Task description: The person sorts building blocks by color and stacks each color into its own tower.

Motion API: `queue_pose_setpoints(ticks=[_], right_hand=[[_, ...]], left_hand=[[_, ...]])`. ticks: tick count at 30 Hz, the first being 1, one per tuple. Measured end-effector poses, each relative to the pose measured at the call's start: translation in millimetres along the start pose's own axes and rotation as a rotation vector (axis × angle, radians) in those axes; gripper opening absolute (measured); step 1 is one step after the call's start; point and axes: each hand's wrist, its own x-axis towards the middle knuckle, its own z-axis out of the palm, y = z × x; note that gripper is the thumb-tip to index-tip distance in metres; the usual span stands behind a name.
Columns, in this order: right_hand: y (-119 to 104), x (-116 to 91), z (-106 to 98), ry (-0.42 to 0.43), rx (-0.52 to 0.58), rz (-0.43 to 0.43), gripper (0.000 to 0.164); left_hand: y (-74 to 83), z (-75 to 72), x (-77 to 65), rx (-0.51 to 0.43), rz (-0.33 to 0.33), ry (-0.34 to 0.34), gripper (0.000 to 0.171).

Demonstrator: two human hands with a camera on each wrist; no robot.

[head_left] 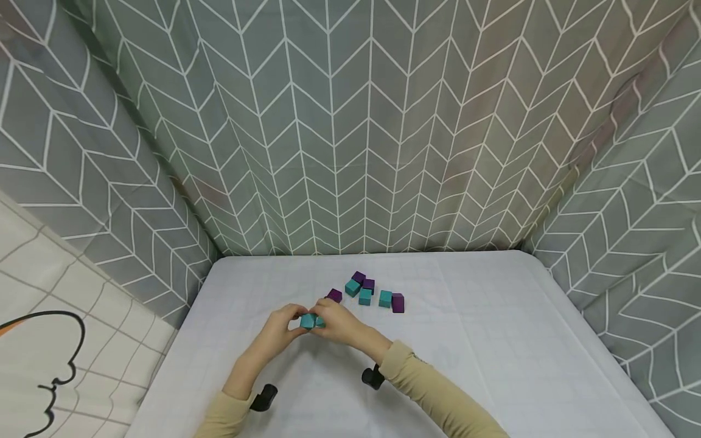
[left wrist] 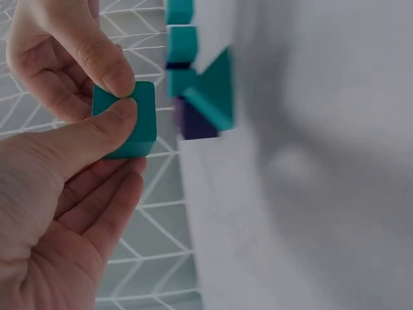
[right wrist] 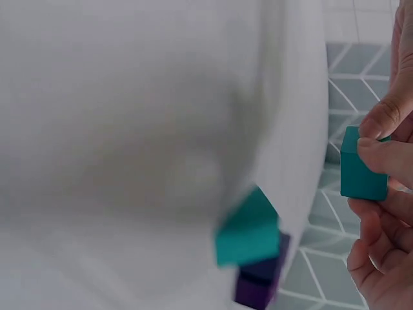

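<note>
Head view: the left hand (head_left: 279, 331) pinches a teal cube (head_left: 308, 321) between thumb and fingers; the right hand (head_left: 339, 323) meets it at the cube's right. Loose purple cubes (head_left: 398, 303) and loose teal cubes (head_left: 386, 298) lie beyond the held cube, mostly rightward, on the white tablecloth (head_left: 465, 340).

Left wrist view: both thumbs press the held cube, their tips touching.

Right wrist view: the right hand pinches it too, its thumb opposite curled fingers beneath the cube.

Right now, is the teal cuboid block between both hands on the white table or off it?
Off: left hand and right hand pinch the teal block clear of the table; both wrist views show grey patterned curtain behind.
</note>
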Motion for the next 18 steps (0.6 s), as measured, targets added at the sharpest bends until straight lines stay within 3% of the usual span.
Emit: queue_pose_setpoints(ticks=[4,10,18], right_hand=[[-5,-11,19,-0.01,0.024,0.0,0.025],[-8,-22,42,0.003,0.044,-0.024,0.025],[-12,-35,64,-0.006,0.044,-0.016,0.024]], left_hand=[[-4.4,7.2,-20.8,-0.055,-0.046,-0.019,0.03],[-11.9,14.8,-39.8,-0.072,-0.072,-0.065,0.029],[-16.2,28.0,-58.6,-0.032,-0.054,-0.034,0.026]])
